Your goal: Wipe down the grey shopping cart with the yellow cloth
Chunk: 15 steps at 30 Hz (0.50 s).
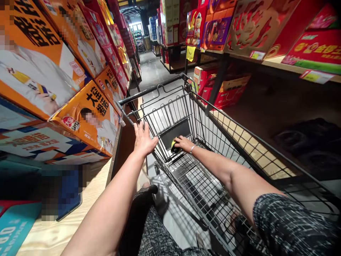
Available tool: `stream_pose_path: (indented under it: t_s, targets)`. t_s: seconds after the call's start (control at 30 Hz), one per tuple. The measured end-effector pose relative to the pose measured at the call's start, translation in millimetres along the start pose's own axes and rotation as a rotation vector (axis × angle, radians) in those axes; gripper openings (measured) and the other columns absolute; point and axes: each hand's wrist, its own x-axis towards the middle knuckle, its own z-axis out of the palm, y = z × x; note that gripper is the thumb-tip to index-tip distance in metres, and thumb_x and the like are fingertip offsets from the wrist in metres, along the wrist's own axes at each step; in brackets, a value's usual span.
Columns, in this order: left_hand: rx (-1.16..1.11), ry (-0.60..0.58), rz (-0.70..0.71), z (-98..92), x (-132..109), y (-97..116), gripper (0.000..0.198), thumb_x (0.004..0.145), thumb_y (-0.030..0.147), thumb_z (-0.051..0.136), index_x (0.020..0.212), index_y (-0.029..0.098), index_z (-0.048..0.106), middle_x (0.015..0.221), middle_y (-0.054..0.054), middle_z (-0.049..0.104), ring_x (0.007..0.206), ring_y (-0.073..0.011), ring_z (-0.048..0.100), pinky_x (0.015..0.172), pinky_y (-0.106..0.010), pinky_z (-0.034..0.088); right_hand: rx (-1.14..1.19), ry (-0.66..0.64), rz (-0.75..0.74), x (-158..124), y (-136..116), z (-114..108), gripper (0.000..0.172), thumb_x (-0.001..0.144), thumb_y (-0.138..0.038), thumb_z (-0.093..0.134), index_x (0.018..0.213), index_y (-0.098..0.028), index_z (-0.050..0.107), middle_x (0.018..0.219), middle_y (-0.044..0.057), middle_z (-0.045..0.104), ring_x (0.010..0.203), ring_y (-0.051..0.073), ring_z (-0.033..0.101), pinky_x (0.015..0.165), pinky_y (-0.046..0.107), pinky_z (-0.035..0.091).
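A black wire shopping cart [195,199] stands in front of me, its handle bar [154,89] at the far end. My left hand [143,139] lies on the cart's left top rim, fingers stretched out and slightly spread, with nothing in them. Reaching down inside the basket, my right hand [183,144] has its fingers closed around a small black-and-yellow item [174,146]. That item is low in the basket near the dark flat panel [174,133] of the child seat; its exact kind cannot be made out. The wrist above it wears a light band.
Orange gift boxes [87,117] are stacked close on the left, above a wooden ledge [93,192] with a dark blue tablet-like object [69,193]. Shelves with red boxes [317,46] line the right side. A grey aisle floor [151,64] runs beyond the handle.
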Motion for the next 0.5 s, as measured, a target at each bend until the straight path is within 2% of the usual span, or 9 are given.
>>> stream_pose_path:
  t_s: [0.13, 0.2, 0.27, 0.3, 0.37, 0.43, 0.5]
  targets:
    - [-0.008, 0.009, 0.008, 0.4, 0, -1, 0.088, 0.084, 0.039, 0.063, 0.162, 0.013, 0.031, 0.173, -0.018, 0.019, 0.162, -0.04, -0.004, 0.13, -0.058, 0.018, -0.033, 0.13, 0.037, 67, 19, -66, 0.035, 0.09, -0.005, 0.054, 0.106, -0.028, 0.076, 0.143, 0.005, 0.057, 0.12, 0.026, 0.047, 0.104, 0.047, 0.044]
    - [-0.008, 0.012, 0.006, 0.8, 0, -1, 0.088, 0.084, 0.039, 0.064, 0.163, 0.015, 0.031, 0.173, -0.018, 0.02, 0.162, -0.0399, -0.004, 0.129, -0.059, 0.02, -0.061, 0.318, 0.066, 100, 26, -99, 0.035, 0.092, -0.008, 0.05, 0.108, -0.027, 0.075, 0.145, 0.005, 0.055, 0.123, 0.028, 0.046, 0.109, 0.05, 0.042]
    - [-0.007, 0.016, 0.001, 0.6, -1, 0, 0.089, 0.084, 0.039, 0.064, 0.163, 0.017, 0.031, 0.173, -0.017, 0.021, 0.162, -0.0401, -0.004, 0.128, -0.061, 0.021, -0.058, 0.49, 0.095, 122, 31, -119, 0.036, 0.095, -0.013, 0.047, 0.114, -0.027, 0.074, 0.147, 0.004, 0.053, 0.127, 0.029, 0.045, 0.113, 0.051, 0.04]
    - [-0.006, 0.017, -0.002, 0.2, -1, 1, 0.089, 0.083, 0.039, 0.064, 0.163, 0.017, 0.031, 0.173, -0.017, 0.021, 0.162, -0.0402, -0.003, 0.128, -0.061, 0.021, -0.05, 0.545, 0.107, 128, 33, -123, 0.036, 0.096, -0.015, 0.047, 0.117, -0.027, 0.073, 0.147, 0.004, 0.053, 0.129, 0.029, 0.045, 0.114, 0.051, 0.04]
    - [-0.002, 0.011, -0.006, -1.1, -2, 2, 0.088, 0.084, 0.039, 0.064, 0.163, 0.017, 0.031, 0.173, -0.016, 0.02, 0.162, -0.0403, -0.003, 0.128, -0.061, 0.02, -0.022, 0.574, 0.128, 127, 37, -115, 0.036, 0.096, -0.017, 0.047, 0.119, -0.027, 0.072, 0.146, 0.003, 0.053, 0.13, 0.029, 0.045, 0.113, 0.051, 0.041]
    - [0.003, 0.001, -0.006, -2.7, -3, 3, 0.087, 0.085, 0.039, 0.063, 0.163, 0.017, 0.031, 0.173, -0.016, 0.018, 0.162, -0.0405, -0.004, 0.128, -0.06, 0.02, 0.013, 0.515, 0.146, 109, 38, -92, 0.035, 0.094, -0.017, 0.048, 0.116, -0.027, 0.073, 0.146, 0.003, 0.054, 0.129, 0.029, 0.047, 0.111, 0.049, 0.044]
    - [0.008, -0.014, -0.005, -4.3, -3, 4, 0.086, 0.086, 0.038, 0.061, 0.163, 0.015, 0.031, 0.174, -0.018, 0.017, 0.161, -0.0412, -0.005, 0.128, -0.06, 0.02, 0.059, 0.438, 0.177, 76, 38, -59, 0.032, 0.093, -0.017, 0.05, 0.113, -0.027, 0.073, 0.145, 0.003, 0.056, 0.128, 0.029, 0.048, 0.108, 0.048, 0.046]
